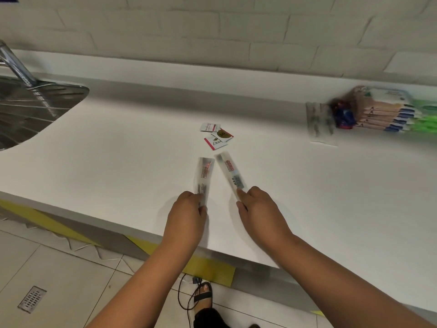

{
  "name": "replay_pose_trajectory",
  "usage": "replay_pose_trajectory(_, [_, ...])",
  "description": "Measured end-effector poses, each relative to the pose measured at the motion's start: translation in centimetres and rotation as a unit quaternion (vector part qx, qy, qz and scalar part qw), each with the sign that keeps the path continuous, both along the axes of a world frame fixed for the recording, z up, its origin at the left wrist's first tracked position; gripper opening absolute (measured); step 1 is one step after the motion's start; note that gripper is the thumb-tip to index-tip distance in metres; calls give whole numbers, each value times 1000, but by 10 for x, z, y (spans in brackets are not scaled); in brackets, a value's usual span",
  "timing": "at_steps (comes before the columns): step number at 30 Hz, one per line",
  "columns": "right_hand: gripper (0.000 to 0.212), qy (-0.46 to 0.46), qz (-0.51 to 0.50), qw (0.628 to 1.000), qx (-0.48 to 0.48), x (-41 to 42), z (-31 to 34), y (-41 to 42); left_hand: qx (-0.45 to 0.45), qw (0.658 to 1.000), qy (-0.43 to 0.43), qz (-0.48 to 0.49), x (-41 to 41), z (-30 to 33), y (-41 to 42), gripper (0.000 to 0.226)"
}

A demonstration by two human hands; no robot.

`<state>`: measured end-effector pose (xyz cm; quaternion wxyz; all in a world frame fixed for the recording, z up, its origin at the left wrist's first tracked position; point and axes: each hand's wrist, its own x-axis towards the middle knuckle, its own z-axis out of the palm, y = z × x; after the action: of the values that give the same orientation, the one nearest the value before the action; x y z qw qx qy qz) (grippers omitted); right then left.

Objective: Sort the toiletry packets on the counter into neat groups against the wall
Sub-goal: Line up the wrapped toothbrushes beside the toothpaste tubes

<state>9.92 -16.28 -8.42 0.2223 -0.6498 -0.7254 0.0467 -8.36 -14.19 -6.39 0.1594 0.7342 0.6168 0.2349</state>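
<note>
Two long clear packets lie mid-frame on the white bench (118, 162). My left hand (189, 210) pinches the left packet (203, 177); my right hand (256, 205) pinches the right packet (230, 172). Small sachets (216, 137) sit just above.

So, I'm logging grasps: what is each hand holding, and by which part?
Left hand pinches one long clear packet by its near end; right hand pinches another likewise.

Kitchen or washroom area: white counter (118, 143), inset steel sink (30, 107), white brick-tile wall (212, 31), tiled floor with drain (32, 299).
</note>
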Motion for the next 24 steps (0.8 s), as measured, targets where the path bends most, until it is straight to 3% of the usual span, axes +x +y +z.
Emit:
replay_pose_trajectory(11, [26, -54, -101, 992, 50, 54, -2, -26, 5, 999, 0, -53, 63, 3, -8, 24])
replay_pose_trajectory(24, [21, -61, -201, 977, 45, 96, 1, 26, -19, 991, -21, -129, 127, 8, 53, 26])
